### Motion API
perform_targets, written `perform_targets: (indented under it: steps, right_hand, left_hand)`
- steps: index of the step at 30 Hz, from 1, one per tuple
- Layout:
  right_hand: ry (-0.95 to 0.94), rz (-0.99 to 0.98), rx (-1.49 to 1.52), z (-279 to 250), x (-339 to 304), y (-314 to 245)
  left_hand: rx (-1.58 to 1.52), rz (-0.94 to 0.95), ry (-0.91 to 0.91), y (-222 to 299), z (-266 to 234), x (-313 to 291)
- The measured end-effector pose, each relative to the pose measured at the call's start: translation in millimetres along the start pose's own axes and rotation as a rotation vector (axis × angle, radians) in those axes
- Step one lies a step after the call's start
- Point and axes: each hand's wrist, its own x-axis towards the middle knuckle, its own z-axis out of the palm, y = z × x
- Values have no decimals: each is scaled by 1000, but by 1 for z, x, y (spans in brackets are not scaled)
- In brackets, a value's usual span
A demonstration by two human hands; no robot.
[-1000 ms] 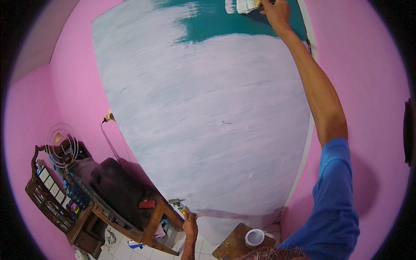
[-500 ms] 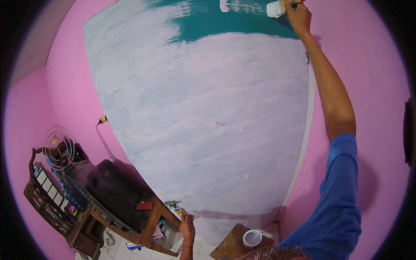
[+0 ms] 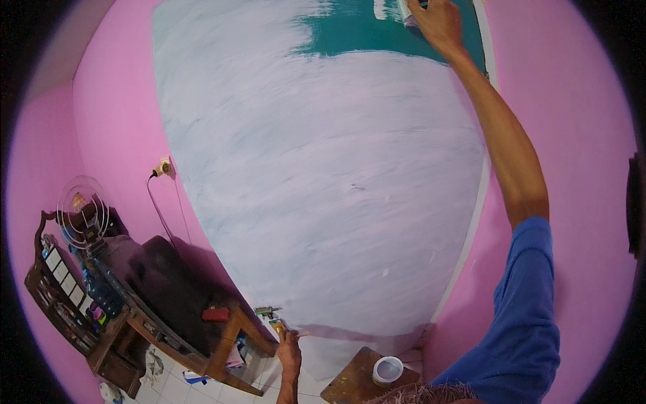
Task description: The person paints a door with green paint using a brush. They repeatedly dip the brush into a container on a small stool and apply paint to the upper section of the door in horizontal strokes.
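High up, my right hand [image 3: 439, 25] is closed round a wide paintbrush [image 3: 406, 12], whose pale, paint-covered bristles are at the turquoise part [image 3: 377, 40] of a large door panel. Most of that door [image 3: 323, 148] carries a streaky pale coat with turquoise showing through. A short white stroke stands just left of the brush. Low down, my left hand [image 3: 289, 350] is closed on what looks like a second paintbrush [image 3: 276, 326] with a yellowish band; a thin handle end sticks out beside the fingers. It is close to the door handle [image 3: 267, 311].
A white tub of pale paint [image 3: 387, 370] stands on a wooden stool [image 3: 353, 377] below the door. To the left are a wooden table [image 3: 235, 337], a dark television [image 3: 168, 289], a fan [image 3: 83, 212] and a wall socket with a cord [image 3: 163, 167]. Pink walls flank the door.
My right hand has moved left with the paintbrush, toward the short white stroke, away from the door's right edge. The view has shifted a little. My left hand keeps its grip.
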Motion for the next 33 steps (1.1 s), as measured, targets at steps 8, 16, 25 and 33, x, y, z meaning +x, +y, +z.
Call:
perform_targets:
  steps: [8, 16, 25, 33]
  right_hand:
    - [-44, -97, 48, 27, 2, -68]
    - [-134, -76, 253, 47, -9, -128]
    - [80, 262, 151, 6, -1, 22]
    - [25, 29, -213, 13, 4, 5]
  left_hand:
    - [-35, -31, -12, -1, 0, 0]
    - [-22, -36, 39, 4, -1, -3]
    - [-59, -2, 30, 1, -3, 1]
    - [-23, -31, 17, -4, 2, -2]
